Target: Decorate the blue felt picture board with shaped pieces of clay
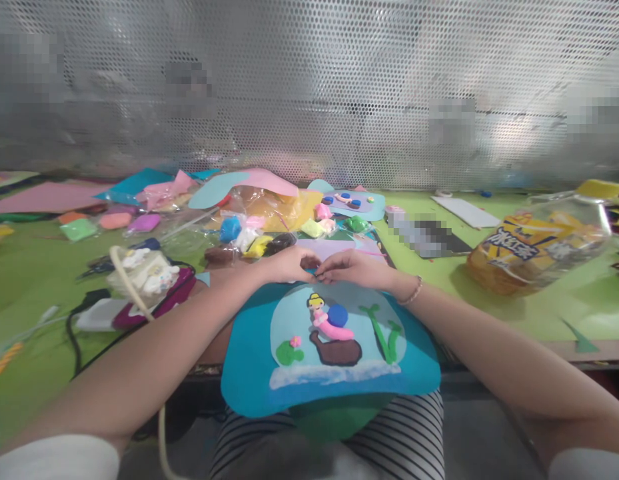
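Observation:
My left hand (290, 264) and my right hand (358, 268) meet fingertip to fingertip above the far edge of a blue foam sheet (244, 360). Both are closed in a pinch; whatever lies between the fingers is too small and hidden to name. On the sheet's pale blue panel (289, 313) is a clay picture: a pink snail (334, 329) with a blue shell (338, 316) and yellow hair, a brown clay shape (336, 350) below it, green plants (388, 340), and a leaf with a pink flower (295, 342). The sheet overhangs the table's front edge above my lap.
Several bagged clay lumps (230, 229) lie beyond my hands. A power bank (96, 315) with cables sits left, and a beige cord (132, 287) passes beside my left arm. A large plastic bottle (539, 243) leans at right. Perforated metal (309, 87) rises behind the table.

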The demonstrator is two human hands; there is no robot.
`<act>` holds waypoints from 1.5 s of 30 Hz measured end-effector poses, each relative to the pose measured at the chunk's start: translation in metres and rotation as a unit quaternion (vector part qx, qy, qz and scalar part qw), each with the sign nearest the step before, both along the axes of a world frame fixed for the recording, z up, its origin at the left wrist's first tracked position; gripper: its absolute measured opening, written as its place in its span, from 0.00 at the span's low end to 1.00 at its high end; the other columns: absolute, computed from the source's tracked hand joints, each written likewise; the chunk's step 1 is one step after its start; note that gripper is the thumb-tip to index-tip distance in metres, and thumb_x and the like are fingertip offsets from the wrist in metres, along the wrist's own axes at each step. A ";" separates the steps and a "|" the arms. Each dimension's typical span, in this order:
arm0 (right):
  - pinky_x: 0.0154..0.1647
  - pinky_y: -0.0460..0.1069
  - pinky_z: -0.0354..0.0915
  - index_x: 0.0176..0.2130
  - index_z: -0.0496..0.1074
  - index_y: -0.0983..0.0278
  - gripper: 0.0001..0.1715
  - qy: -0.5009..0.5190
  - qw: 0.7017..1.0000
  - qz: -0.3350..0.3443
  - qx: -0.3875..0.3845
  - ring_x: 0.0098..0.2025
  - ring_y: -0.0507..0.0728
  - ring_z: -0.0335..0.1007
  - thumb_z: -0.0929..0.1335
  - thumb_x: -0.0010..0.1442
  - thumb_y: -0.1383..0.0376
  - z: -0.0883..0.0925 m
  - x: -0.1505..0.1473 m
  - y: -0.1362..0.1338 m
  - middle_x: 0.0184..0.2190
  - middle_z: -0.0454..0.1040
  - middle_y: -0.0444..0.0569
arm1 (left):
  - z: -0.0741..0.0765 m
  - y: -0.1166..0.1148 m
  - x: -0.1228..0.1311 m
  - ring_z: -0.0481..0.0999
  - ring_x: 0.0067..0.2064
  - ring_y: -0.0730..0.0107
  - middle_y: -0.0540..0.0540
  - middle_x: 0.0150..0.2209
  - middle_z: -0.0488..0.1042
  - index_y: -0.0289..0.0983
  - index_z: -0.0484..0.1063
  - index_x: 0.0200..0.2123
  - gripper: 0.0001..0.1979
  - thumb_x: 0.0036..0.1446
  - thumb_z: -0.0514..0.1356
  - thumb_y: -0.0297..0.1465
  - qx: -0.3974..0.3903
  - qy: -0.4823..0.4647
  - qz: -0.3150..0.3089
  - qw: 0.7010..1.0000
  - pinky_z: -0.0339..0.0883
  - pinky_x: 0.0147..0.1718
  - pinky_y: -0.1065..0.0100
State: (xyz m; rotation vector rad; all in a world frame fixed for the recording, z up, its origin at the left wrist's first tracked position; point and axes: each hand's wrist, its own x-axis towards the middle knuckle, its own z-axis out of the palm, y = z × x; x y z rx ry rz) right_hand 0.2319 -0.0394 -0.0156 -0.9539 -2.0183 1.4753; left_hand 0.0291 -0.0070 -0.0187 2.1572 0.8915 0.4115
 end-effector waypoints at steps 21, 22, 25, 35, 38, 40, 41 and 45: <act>0.44 0.50 0.70 0.39 0.75 0.66 0.14 0.029 0.999 -0.006 -0.019 0.38 0.51 0.74 0.71 0.53 0.62 0.003 0.001 0.000 0.37 0.78 0.49 | 0.011 -0.005 -0.004 0.75 0.38 0.69 0.47 0.37 0.77 0.34 0.76 0.38 0.18 0.39 0.57 0.22 0.063 0.055 -0.005 0.996 0.66 0.37 0.74; 0.44 0.49 0.69 0.40 0.75 0.66 0.14 0.027 0.999 -0.004 -0.019 0.37 0.51 0.74 0.71 0.52 0.62 0.002 0.001 0.000 0.37 0.78 0.49 | 0.012 -0.005 -0.005 0.75 0.38 0.68 0.47 0.38 0.76 0.33 0.76 0.37 0.19 0.38 0.55 0.21 0.069 0.063 -0.005 0.996 0.66 0.37 0.74; 0.43 0.49 0.69 0.40 0.75 0.66 0.15 0.016 1.000 -0.001 -0.013 0.37 0.51 0.74 0.71 0.53 0.61 0.002 0.003 0.001 0.38 0.78 0.49 | 0.014 -0.006 -0.005 0.75 0.37 0.69 0.48 0.38 0.76 0.34 0.77 0.37 0.23 0.36 0.52 0.19 0.064 0.071 0.003 0.995 0.66 0.36 0.75; 0.40 0.48 0.70 0.40 0.76 0.65 0.13 -0.074 0.994 0.000 0.080 0.36 0.52 0.74 0.68 0.54 0.65 0.001 0.003 -0.001 0.37 0.78 0.47 | 0.016 -0.007 -0.005 0.73 0.34 0.73 0.50 0.38 0.77 0.37 0.79 0.31 0.22 0.35 0.51 0.19 0.065 0.077 0.003 0.995 0.66 0.33 0.76; 0.38 0.47 0.69 0.40 0.76 0.64 0.12 -0.100 0.988 0.004 0.117 0.34 0.52 0.74 0.67 0.55 0.66 0.001 0.003 -0.002 0.36 0.78 0.46 | 0.014 -0.006 -0.005 0.74 0.36 0.72 0.49 0.39 0.77 0.37 0.79 0.33 0.21 0.37 0.52 0.19 0.078 0.082 -0.006 0.994 0.65 0.36 0.76; 0.36 0.47 0.68 0.39 0.77 0.63 0.12 -0.119 0.982 -0.001 0.148 0.33 0.51 0.73 0.65 0.56 0.67 0.001 0.003 -0.003 0.35 0.78 0.46 | 0.013 -0.005 -0.006 0.74 0.37 0.71 0.48 0.38 0.77 0.36 0.79 0.34 0.19 0.39 0.54 0.20 0.078 0.083 -0.007 0.993 0.65 0.36 0.75; 0.35 0.47 0.68 0.39 0.77 0.63 0.13 -0.130 0.977 -0.006 0.168 0.32 0.51 0.73 0.65 0.56 0.67 0.001 0.003 -0.003 0.34 0.78 0.46 | 0.012 -0.004 -0.006 0.74 0.37 0.71 0.48 0.38 0.77 0.36 0.79 0.35 0.19 0.40 0.55 0.21 0.076 0.081 -0.005 0.994 0.65 0.37 0.75; 0.38 0.47 0.67 0.37 0.78 0.61 0.12 -0.164 0.956 -0.019 0.242 0.35 0.52 0.72 0.65 0.55 0.69 0.000 0.004 -0.002 0.35 0.78 0.46 | 0.008 -0.002 -0.006 0.75 0.38 0.69 0.47 0.37 0.78 0.35 0.77 0.38 0.15 0.44 0.59 0.25 0.075 0.063 -0.001 0.995 0.66 0.38 0.73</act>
